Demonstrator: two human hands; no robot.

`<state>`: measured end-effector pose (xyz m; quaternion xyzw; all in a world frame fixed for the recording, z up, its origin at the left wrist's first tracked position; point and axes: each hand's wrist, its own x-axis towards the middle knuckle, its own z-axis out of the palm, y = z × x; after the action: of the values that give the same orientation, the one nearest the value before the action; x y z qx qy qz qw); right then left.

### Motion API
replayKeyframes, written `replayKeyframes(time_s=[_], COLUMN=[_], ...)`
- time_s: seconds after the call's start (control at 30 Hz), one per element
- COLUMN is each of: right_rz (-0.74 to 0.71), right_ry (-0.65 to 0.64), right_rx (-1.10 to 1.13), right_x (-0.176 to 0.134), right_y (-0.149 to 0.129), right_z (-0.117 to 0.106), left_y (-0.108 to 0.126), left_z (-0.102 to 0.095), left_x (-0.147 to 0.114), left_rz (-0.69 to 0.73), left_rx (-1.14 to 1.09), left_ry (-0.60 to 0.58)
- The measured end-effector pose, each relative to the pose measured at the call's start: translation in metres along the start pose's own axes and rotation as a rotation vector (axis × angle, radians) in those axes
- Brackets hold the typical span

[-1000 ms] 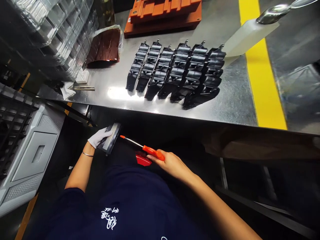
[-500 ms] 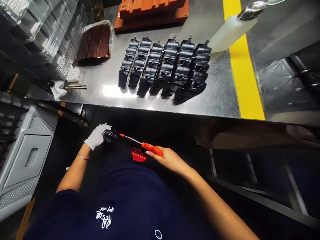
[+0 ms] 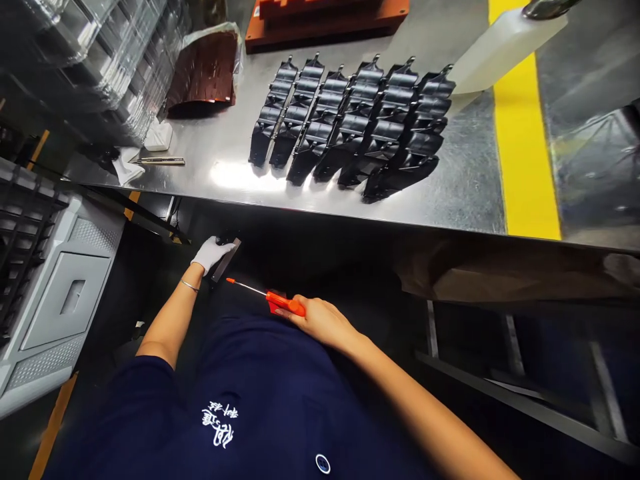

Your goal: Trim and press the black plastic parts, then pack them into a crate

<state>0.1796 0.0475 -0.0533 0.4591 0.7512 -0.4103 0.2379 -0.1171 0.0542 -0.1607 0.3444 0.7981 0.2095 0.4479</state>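
Observation:
My left hand [image 3: 211, 255], in a white glove, is closed around a dark plastic part [image 3: 227, 260] below the bench edge. A flat, lighter face of that part shows; the rest is hidden by dark surroundings and my fingers. My bare right hand [image 3: 323, 321] grips the orange handle of a screwdriver-like tool [image 3: 280, 303]. Its thin metal shaft ends in an orange tip, which points left and lies just below and right of the part, apart from it. On the bench above, several ridged black plastic parts [image 3: 363, 120] lie side by side in a slanted row.
The steel bench [image 3: 225, 190] carries an orange fixture [image 3: 325, 37], a white bottle [image 3: 505, 50], a dark red sheet-like piece [image 3: 205, 73] and a slim metal tool [image 3: 163, 161]. Clear plastic trays [image 3: 95, 73] are stacked at the left. A grey crate [image 3: 67, 300] stands below them.
My left hand has turned the dark part, so a long flat face now shows. The orange tool has moved left and slightly down. The whole view has shifted a little.

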Motion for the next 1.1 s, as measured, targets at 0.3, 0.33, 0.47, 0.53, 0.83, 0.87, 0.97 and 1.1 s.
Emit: replayKeyframes(time_s=[0.3,0.33,0.47,0.53,0.83,0.87,0.97,1.1], right_rz=[-0.038,-0.038,-0.029,-0.029,0.018,0.058,0.18,0.219], right_ry=[0.01,0.002,0.003,0.014,0.054,0.079,0.168,0.202], right_rx=[-0.169,-0.179,-0.186,-0.18,-0.149,-0.132,-0.068,-0.034], right_x=[0.019,0.02,0.021,0.021,0.023,0.023,0.021,0.016], right_y=[-0.016,-0.018,-0.024,-0.025,-0.018,-0.014,-0.002,0.009], right_z=[0.018,0.018,0.018,0.019,0.015,0.01,-0.006,-0.018], left_y=[-0.001,-0.001,-0.005,-0.006,0.002,0.004,0.01,0.02], left_z=[0.0,0.001,0.003,0.003,-0.005,-0.008,-0.016,-0.022], left_x=[0.006,0.006,0.008,0.009,0.001,-0.002,-0.013,-0.026], left_rz=[0.033,0.023,0.002,-0.003,0.094,0.104,0.123,0.16], left_rx=[-0.055,-0.071,-0.118,-0.133,-0.096,-0.083,-0.088,-0.043], left_ry=[-0.068,-0.063,-0.069,-0.075,-0.193,-0.227,-0.241,-0.163])
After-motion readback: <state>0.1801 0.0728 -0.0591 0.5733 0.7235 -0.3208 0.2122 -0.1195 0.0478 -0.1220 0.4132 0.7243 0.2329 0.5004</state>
